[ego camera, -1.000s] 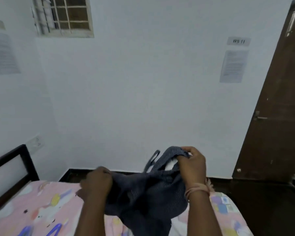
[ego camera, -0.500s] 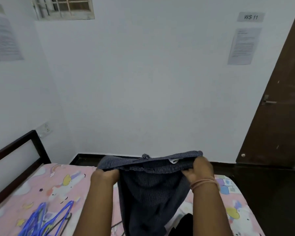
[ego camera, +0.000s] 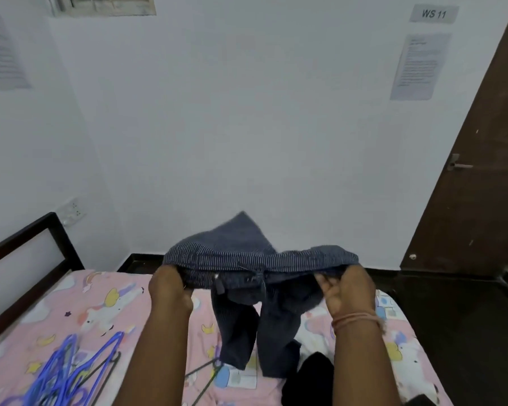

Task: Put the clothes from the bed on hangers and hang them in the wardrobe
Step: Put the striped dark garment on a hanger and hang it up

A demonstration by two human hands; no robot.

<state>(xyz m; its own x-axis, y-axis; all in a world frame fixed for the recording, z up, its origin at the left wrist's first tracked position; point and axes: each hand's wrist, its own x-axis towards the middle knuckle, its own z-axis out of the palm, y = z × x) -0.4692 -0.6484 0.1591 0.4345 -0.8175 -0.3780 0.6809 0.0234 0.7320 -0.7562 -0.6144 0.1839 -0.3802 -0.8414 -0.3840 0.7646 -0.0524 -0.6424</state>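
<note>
I hold a dark blue, finely striped garment (ego camera: 247, 259) up above the bed (ego camera: 94, 306). My left hand (ego camera: 170, 285) grips its left edge and my right hand (ego camera: 346, 288) grips its right edge. The top of the cloth bunches into a peak between my hands, and two lengths hang down toward the sheet. A pile of blue hangers (ego camera: 68, 373) lies on the bed at the lower left. A dark wire hanger (ego camera: 208, 373) lies under the hanging cloth. A black garment (ego camera: 308, 379) and a white one (ego camera: 317, 332) lie on the bed by my right forearm.
The bed has a pink cartoon-print sheet and a dark headboard (ego camera: 33, 259) at the left. A white wall stands straight ahead. A dark brown door (ego camera: 481, 171) with a handle is at the right, above a dark floor (ego camera: 452, 317). No wardrobe is in view.
The garment's upper edge was stretched flat between my hands; now its top has flipped up into a peak and the lower part hangs as two lengths. My hands sit a little farther apart.
</note>
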